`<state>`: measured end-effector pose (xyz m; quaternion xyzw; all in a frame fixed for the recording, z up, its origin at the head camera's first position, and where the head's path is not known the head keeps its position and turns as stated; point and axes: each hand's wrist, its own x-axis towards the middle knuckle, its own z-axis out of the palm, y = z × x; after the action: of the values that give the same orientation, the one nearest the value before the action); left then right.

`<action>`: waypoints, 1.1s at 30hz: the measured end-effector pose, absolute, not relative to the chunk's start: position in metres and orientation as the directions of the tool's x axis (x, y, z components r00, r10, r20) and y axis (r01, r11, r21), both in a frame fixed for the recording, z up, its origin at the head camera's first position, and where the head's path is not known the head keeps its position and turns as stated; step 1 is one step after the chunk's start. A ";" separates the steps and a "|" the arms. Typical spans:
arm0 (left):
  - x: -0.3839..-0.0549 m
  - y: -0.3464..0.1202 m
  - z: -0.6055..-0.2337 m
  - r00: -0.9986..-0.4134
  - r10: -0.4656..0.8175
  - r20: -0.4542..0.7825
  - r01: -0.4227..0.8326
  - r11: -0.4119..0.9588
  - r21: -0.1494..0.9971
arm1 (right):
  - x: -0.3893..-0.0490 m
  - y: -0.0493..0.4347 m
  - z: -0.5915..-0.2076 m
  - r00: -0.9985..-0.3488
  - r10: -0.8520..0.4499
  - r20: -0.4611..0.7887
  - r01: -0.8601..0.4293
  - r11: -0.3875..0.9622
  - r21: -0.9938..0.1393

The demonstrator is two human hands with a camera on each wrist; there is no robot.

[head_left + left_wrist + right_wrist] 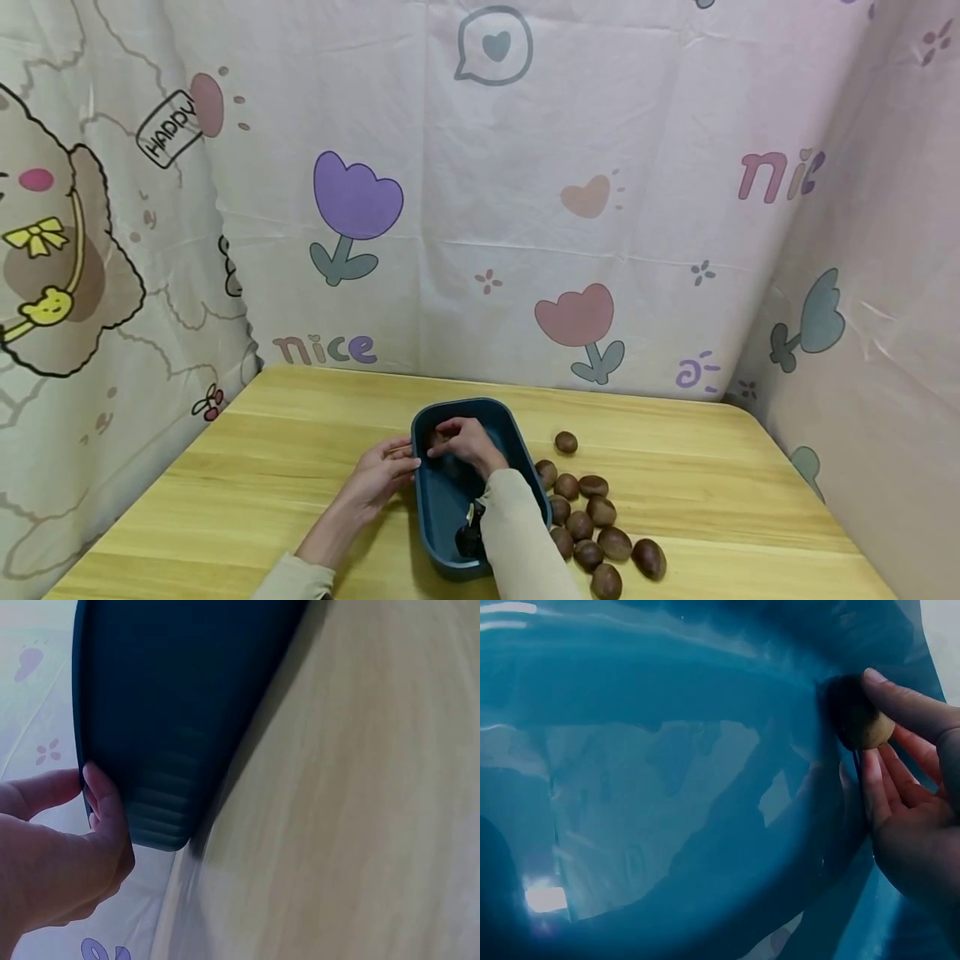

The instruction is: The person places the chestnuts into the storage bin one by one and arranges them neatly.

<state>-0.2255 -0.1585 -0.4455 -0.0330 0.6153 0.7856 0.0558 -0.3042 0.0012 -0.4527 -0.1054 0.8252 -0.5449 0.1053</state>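
Note:
A deep blue rectangular box (442,500) stands on the table in the head view. At its left side my left hand (381,477) grips the rim between thumb and fingers; in the left wrist view, that hand (82,847) holds the edge near a ribbed corner. My right hand (469,443) reaches inside, toward the far left corner. There it pinches a brown chestnut (868,720) with a pale base, close to the box wall in the right wrist view. In the head view the fingers partly hide this chestnut.
Several chestnuts (580,526) lie grouped on the wooden table (720,492) along the box's right side. One chestnut (566,442) sits apart, farther back. A printed cloth (465,208) hangs behind the table and at both sides.

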 end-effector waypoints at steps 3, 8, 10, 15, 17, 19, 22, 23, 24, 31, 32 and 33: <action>-0.223 -0.161 -0.445 -0.991 0.067 -0.112 -0.124 -0.237 0.964 | -0.304 -0.002 -0.453 -0.953 -0.298 -0.048 -0.070 0.375 -0.924; -0.223 -0.161 -0.446 -0.990 0.078 -0.115 -0.130 -0.230 0.964 | -0.305 -0.002 -0.446 -0.945 -0.322 -0.054 -0.077 0.382 -0.921; -0.223 -0.161 -0.446 -0.990 0.073 -0.117 -0.131 -0.230 0.964 | -0.306 -0.002 -0.441 -0.941 -0.334 -0.062 -0.080 0.395 -0.915; -0.223 -0.162 -0.447 -0.991 0.066 -0.118 -0.131 -0.240 0.962 | -0.315 0.004 -0.420 -0.929 -0.366 -0.048 -0.130 0.445 -0.886; -0.224 -0.162 -0.447 -0.991 0.066 -0.117 -0.129 -0.244 0.961 | -0.318 0.009 -0.408 -0.922 -0.386 -0.033 -0.161 0.459 -0.874; -0.224 -0.162 -0.447 -0.991 0.067 -0.116 -0.129 -0.249 0.960 | -0.323 0.016 -0.396 -0.913 -0.408 -0.010 -0.193 0.453 -0.871; -0.224 -0.162 -0.447 -0.991 0.066 -0.115 -0.128 -0.254 0.959 | -0.329 0.028 -0.377 -0.901 -0.434 0.007 -0.218 0.437 -0.873; -0.223 -0.162 -0.447 -0.991 0.065 -0.115 -0.128 -0.254 0.959 | -0.331 0.033 -0.372 -0.897 -0.443 0.010 -0.225 0.434 -0.872; -0.223 -0.162 -0.446 -0.991 0.064 -0.115 -0.128 -0.254 0.959 | -0.333 0.038 -0.367 -0.891 -0.453 0.014 -0.233 0.432 -0.872; -0.222 -0.162 -0.446 -0.991 0.058 -0.119 -0.130 -0.267 0.955 | -0.339 0.075 -0.346 -0.851 -0.524 0.042 -0.286 0.396 -0.873; -0.222 -0.162 -0.446 -0.991 0.059 -0.119 -0.131 -0.270 0.954 | -0.338 0.080 -0.345 -0.848 -0.528 0.048 -0.292 0.390 -0.874; -0.223 -0.162 -0.446 -0.991 0.060 -0.119 -0.131 -0.273 0.953 | -0.338 0.086 -0.345 -0.847 -0.529 0.055 -0.296 0.384 -0.874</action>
<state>-0.2225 -0.1616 -0.4459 -0.0295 0.5998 0.7974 0.0598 -0.3379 0.0856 -0.3448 -0.2504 0.8236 -0.4952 0.1173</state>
